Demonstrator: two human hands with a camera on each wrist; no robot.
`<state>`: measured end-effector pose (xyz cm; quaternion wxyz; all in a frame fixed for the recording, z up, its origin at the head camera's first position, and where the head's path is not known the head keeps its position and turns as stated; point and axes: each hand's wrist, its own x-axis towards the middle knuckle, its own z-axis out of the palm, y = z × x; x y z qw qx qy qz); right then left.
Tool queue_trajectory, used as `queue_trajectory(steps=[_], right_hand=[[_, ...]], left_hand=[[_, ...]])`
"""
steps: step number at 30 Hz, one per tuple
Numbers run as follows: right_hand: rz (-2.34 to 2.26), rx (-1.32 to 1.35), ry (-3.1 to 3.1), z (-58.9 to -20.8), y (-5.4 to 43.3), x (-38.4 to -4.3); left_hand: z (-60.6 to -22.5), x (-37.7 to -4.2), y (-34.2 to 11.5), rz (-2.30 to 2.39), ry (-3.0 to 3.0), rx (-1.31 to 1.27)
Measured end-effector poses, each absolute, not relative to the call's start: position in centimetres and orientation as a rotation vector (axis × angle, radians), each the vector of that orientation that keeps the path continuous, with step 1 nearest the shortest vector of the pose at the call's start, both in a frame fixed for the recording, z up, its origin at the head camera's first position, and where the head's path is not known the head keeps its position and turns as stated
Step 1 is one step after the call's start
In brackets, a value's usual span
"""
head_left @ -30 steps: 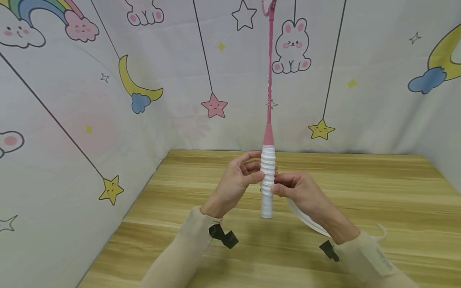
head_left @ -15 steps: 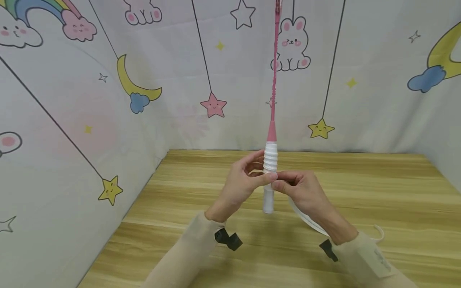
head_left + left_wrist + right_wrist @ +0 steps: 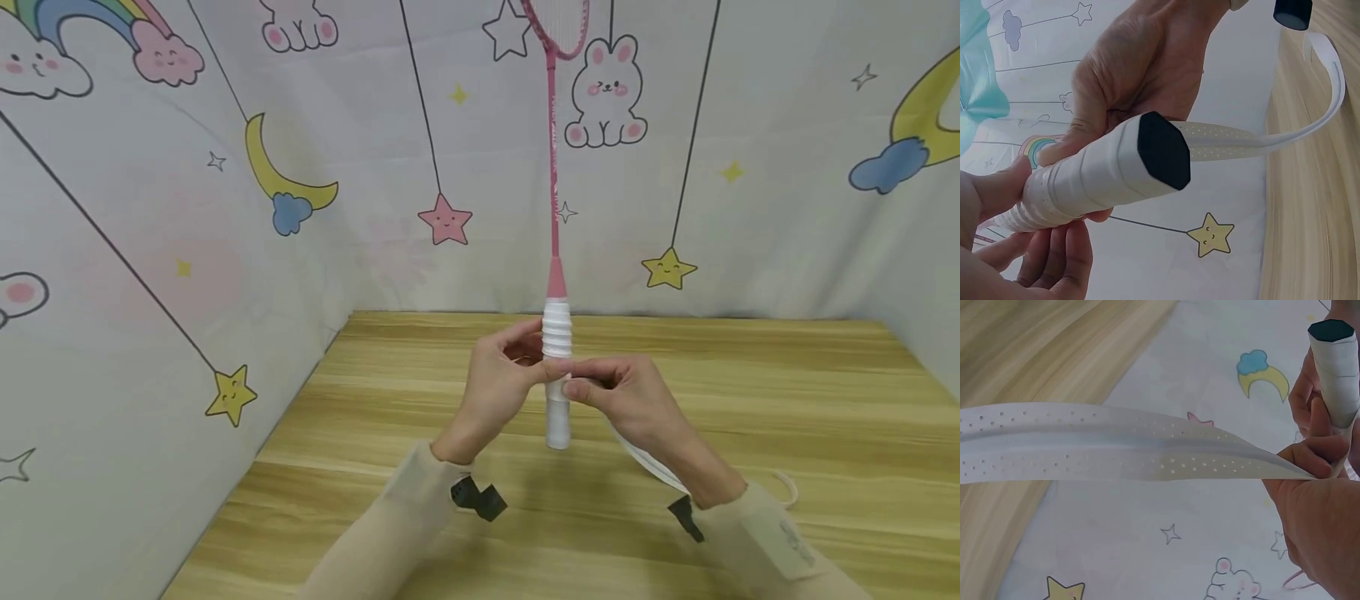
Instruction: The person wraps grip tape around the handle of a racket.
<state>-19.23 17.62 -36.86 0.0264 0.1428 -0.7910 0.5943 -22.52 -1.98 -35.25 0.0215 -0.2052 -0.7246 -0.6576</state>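
White cartoon-printed cloth (image 3: pixel 360 142) backs a wood-grain table (image 3: pixel 765 383) beneath the racket (image 3: pixel 556 279).

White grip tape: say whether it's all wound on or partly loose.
Partly loose. Ridged turns circle the upper part of the handle, but a long perforated strip runs free beyond the right hand.
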Motion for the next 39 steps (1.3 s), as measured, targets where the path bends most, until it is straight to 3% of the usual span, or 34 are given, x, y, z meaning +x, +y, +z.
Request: queue_trajectory(steps=[8,23,39], right_hand=[[1.856,0.411,-2.445,-36.4,17.7,-19.0],[1.968,0.292,-2.423,-36.1,18.0,-19.2],[2.053,0.484,-2.440,-36.1,18.1,-19.4]], left_hand=[[-35.1,-23.0,-2.3,-2.240,-2.194,-0.555],[-35.1,-23.0,-2.8,-2.566,-2.003,-0.664],[-34.9,-23.3,-3.3,-2.675,-1.958,-0.796]])
